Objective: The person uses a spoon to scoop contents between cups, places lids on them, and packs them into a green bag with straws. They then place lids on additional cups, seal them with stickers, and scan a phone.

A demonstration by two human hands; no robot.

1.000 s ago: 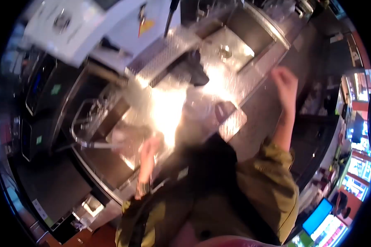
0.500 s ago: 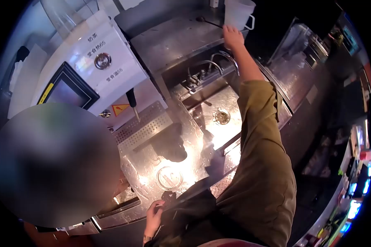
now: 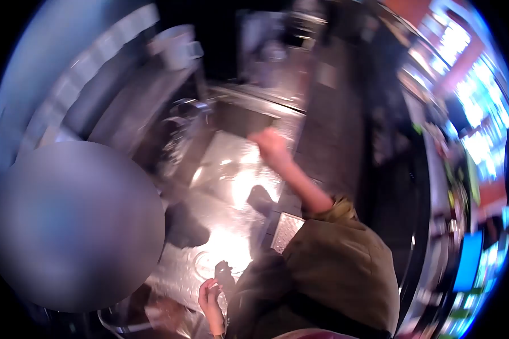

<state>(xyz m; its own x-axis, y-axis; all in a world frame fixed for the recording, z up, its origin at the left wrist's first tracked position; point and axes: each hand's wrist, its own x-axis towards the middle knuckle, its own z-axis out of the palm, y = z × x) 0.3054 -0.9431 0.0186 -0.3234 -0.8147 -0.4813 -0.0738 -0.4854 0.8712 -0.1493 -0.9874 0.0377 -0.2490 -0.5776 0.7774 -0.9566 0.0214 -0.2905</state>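
My right hand (image 3: 272,148) is over the right edge of the metal sink (image 3: 223,150), near its far corner. Motion smears its fingers, and I cannot make out anything in them. Low in the view, my left hand (image 3: 210,302) hangs at the counter's front edge with its fingers loosely bent and apart, holding nothing visible. Just beyond it, a faint round outline (image 3: 205,264) lies on the wet metal counter (image 3: 181,263). A dark shadow of the left hand falls beside it.
A white pitcher (image 3: 177,50) with a handle stands on the back shelf. Blurred taps (image 3: 181,121) rise along the sink's left side. A large blurred round patch (image 3: 76,226) covers the left of the view. Dark floor (image 3: 333,130) runs along the right.
My view has swung to the right and blurred. My right hand has come back from the dark-handled utensil beside the pitcher to above the sink's edge. My left hand stays low by the counter.
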